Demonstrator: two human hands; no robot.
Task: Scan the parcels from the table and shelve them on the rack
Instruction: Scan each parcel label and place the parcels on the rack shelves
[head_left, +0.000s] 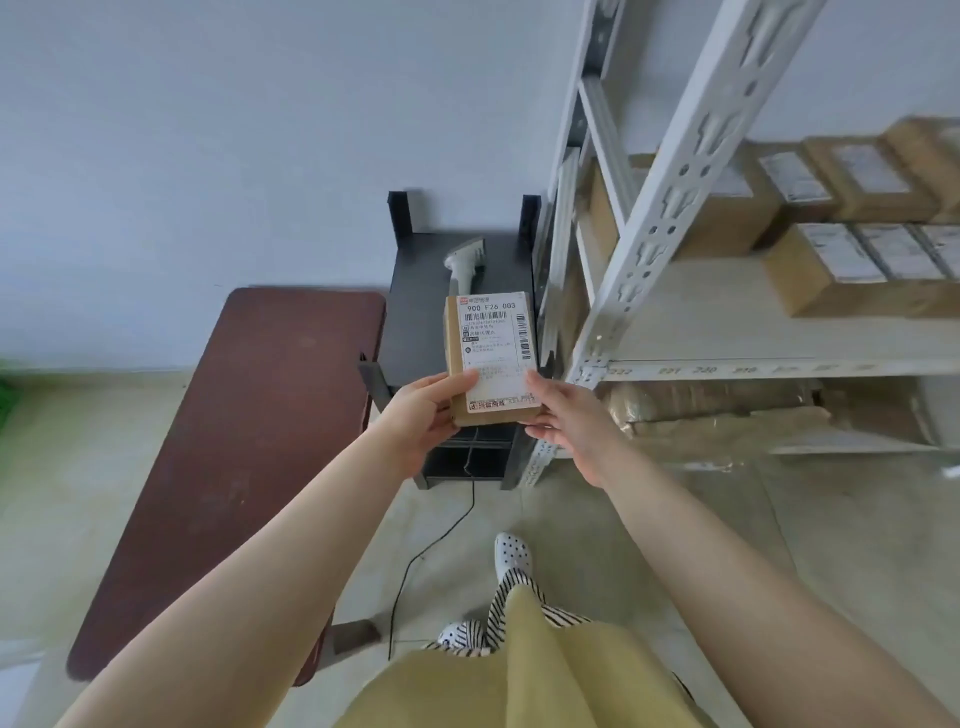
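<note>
Now held label-up over the black stand (415, 291), parcel (491, 358) pinched at its near corners by left grip (423, 415) and right grip (563, 423), barcode readable; scanner (465, 262) lying beyond; rack (727, 332) alongside.

A dark brown table (234, 467) is seen at the left, its top bare, with a small black stand (415, 291) set just beside its far right corner. A white handheld scanner (465, 262) is laid on the stand's top. At the right, a white metal rack (675, 182) is loaded with brown labelled boxes (841, 270) on its pale shelf board, and tape-wrapped parcels (711, 410) are stored on the level below.
</note>
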